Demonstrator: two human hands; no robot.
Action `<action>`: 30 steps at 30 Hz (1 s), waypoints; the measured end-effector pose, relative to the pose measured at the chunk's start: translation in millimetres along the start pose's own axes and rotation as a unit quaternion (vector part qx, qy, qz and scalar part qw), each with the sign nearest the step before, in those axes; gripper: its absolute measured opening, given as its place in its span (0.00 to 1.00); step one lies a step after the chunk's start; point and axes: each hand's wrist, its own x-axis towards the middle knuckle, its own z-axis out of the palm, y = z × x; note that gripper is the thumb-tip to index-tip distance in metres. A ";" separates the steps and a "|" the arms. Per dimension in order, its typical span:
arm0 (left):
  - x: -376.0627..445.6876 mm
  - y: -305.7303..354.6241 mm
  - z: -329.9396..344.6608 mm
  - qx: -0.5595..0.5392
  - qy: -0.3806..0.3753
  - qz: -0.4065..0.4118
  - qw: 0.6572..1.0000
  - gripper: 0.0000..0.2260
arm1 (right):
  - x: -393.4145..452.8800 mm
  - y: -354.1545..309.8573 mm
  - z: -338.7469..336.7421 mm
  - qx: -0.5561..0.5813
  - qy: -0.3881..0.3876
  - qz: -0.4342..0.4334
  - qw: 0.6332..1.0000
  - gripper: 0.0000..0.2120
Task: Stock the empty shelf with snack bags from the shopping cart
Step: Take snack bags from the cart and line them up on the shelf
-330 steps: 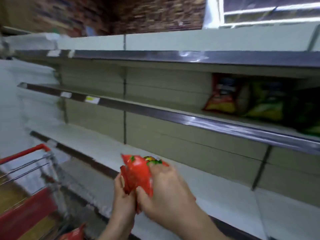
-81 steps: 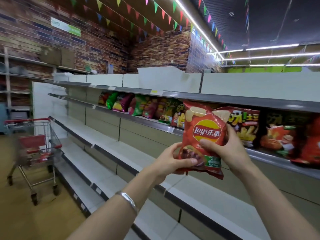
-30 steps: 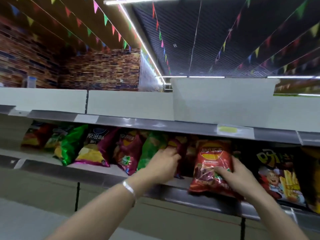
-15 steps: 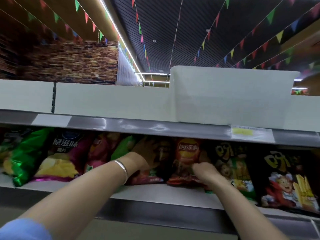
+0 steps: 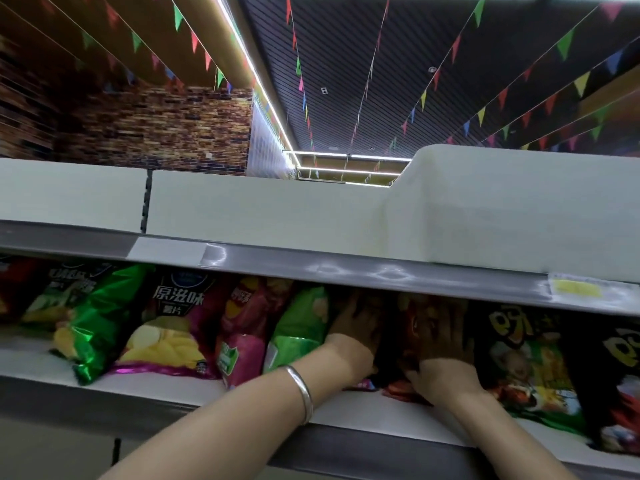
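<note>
Both hands' grip unclear in shelf (image 5: 346,407) shadow: left hand (image 5: 356,323), right hand (image 5: 443,344) against red bag (image 5: 403,393).

Shelf (image 5: 363,410) opening is low: upper shelf edge (image 5: 311,268) overhangs the bags. Row packed side by side; green bag (image 5: 298,336) left and black bag (image 5: 519,355) right bound the one slot, filled by both hands (image 5: 356,327) and a red bag (image 5: 401,393). Bare strip along the front lip only.
</note>
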 end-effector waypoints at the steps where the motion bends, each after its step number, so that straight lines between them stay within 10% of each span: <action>1: -5.4 1.9 -1.7 -0.003 0.002 0.001 1.000 0.35 | 0.4 1.1 -0.6 -0.009 -0.015 -0.006 1.000 0.53; 5: -36.5 2.5 -16.7 -0.077 -0.030 0.020 0.996 0.27 | 1.5 4.6 -0.8 0.005 -0.035 0.008 0.999 0.52; 16: -137.3 -49.1 5.7 -0.087 0.194 0.028 0.977 0.19 | -62.2 -116.3 -53.3 0.051 0.070 0.020 0.996 0.34; 30: -366.8 -197.1 73.6 -0.087 0.113 -0.088 0.986 0.20 | -159.6 -382.0 -103.3 0.217 0.152 -0.143 0.953 0.38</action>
